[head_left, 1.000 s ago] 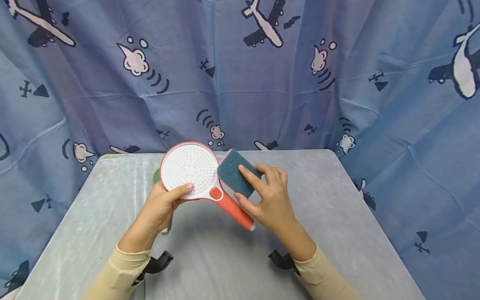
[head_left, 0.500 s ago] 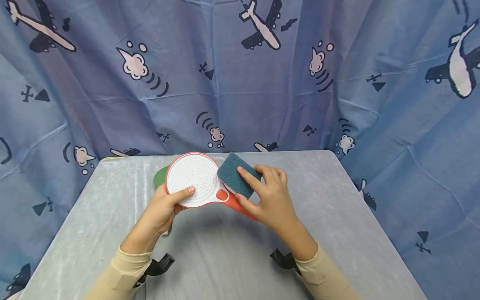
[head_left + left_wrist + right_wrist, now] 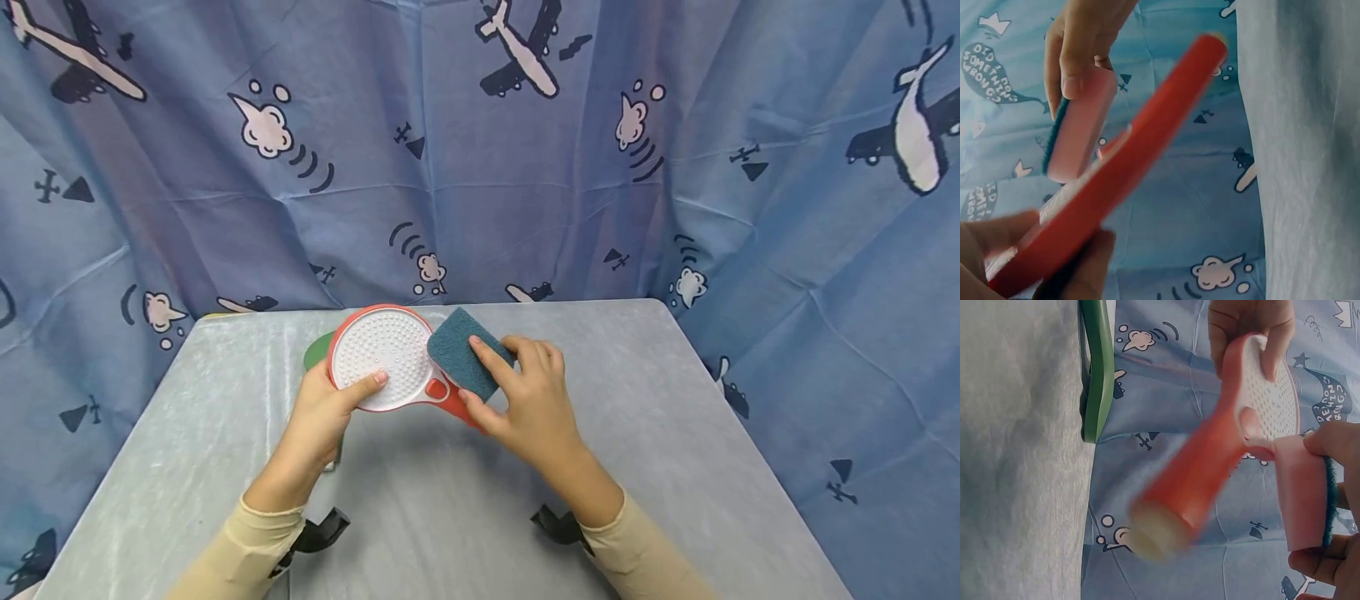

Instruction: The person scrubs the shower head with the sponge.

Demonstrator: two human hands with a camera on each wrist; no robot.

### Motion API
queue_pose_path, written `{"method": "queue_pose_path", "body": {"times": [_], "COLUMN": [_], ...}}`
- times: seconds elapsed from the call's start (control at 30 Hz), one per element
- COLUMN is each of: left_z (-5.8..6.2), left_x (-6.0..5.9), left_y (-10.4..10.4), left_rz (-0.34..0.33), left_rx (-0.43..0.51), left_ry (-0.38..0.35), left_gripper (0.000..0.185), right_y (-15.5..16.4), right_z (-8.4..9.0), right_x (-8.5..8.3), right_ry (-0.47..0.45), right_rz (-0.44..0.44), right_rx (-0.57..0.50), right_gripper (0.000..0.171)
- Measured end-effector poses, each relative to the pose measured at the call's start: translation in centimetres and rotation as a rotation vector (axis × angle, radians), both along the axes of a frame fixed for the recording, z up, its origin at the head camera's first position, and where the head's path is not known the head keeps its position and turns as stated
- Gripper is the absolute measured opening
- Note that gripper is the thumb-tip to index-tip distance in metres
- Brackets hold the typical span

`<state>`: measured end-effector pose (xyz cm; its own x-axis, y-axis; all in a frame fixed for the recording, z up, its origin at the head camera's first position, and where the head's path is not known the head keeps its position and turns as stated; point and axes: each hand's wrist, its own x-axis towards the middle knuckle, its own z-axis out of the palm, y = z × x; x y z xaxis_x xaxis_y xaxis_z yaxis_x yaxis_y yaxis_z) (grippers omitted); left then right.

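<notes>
The person's left hand (image 3: 322, 412) grasps a round shower head with a white nubbed face and an orange-red rim and handle (image 3: 382, 358), thumb lying across the face at about 7 o'clock and fingers curled behind the disc. It is held above the grey cloth-covered table (image 3: 675, 400), face tilted up toward the person, apparently so the nubs are exposed for wiping; its handle runs off toward 4 o'clock under the other hand. The right hand (image 3: 528, 404) pinches a rectangular sponge with a dark teal scouring layer over a pink foam body (image 3: 465, 354), index finger laid along the teal top, thumb on the near side. The right wrist view shows the pink side against the disc's edge at 3 o'clock, beside the orange button. A flat green plastic piece (image 3: 1099, 369) lies on the table behind the disc, at about 9 o'clock of it. A blue curtain printed with aeroplanes (image 3: 480, 150) hangs behind.
</notes>
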<state>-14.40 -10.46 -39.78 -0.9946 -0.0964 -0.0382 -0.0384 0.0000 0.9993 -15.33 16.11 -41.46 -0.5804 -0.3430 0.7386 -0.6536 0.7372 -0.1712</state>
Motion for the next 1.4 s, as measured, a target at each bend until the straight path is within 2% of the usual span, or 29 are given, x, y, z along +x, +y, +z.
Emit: {"method": "queue_pose_path", "body": {"times": [0.1, 0.17, 0.33, 0.43, 0.53, 0.7, 0.83, 0.93, 1.1, 1.17, 1.27, 1.4], "left_z": [0.0, -0.1, -0.2, -0.2, 0.0, 0.4, 0.3, 0.0, -0.7, -0.9, -0.8, -0.4], "left_x": [0.2, 0.2, 0.2, 0.1, 0.1, 0.0, 0.1, 0.3, 0.5, 0.6, 0.7, 0.9], "left_y": [0.1, 0.1, 0.2, 0.2, 0.2, 0.1, 0.3, 0.6, 1.5, 1.8, 2.0, 1.9], "left_rz": [-0.038, -0.069, -0.125, -0.103, -0.057, 0.026, 0.050, 0.019, -0.051, -0.062, -0.052, -0.020], "left_rx": [-0.046, -0.041, 0.110, 0.220, 0.316, 0.414, 0.473, 0.497, 0.495, 0.493, 0.507, 0.536], "left_ry": [-0.002, 0.000, -0.017, -0.033, -0.026, 0.019, 0.015, -0.009, -0.037, -0.045, -0.037, 0.007], "left_gripper": [0.056, 0.055, 0.046, 0.044, 0.044, 0.041, 0.040, 0.041, 0.046, 0.046, 0.045, 0.044], "right_y": [-0.1, -0.2, -0.5, -0.9, -0.9, 0.5, 0.9, 0.0, -1.8, -2.1, -1.6, 0.7], "right_z": [-0.1, -0.1, -0.4, -0.6, -0.6, -0.5, -0.7, -1.1, -2.2, -2.4, -2.4, -1.8], "right_x": [0.2, 0.2, 0.3, 0.4, 0.3, -0.7, -1.2, -0.6, 0.4, 0.4, 0.0, -1.5], "right_ry": [-0.003, -0.007, -0.026, -0.028, -0.020, -0.028, -0.042, -0.046, -0.062, -0.058, -0.030, -0.015], "right_rz": [-0.003, -0.004, 0.006, 0.025, -0.003, -0.180, -0.286, -0.255, -0.098, -0.075, -0.110, -0.246], "right_rx": [-0.017, -0.018, 0.005, 0.022, 0.031, -0.003, -0.050, -0.055, -0.059, -0.063, -0.063, -0.098], "right_gripper": [0.061, 0.061, 0.062, 0.062, 0.063, 0.063, 0.064, 0.065, 0.067, 0.067, 0.066, 0.064]}}
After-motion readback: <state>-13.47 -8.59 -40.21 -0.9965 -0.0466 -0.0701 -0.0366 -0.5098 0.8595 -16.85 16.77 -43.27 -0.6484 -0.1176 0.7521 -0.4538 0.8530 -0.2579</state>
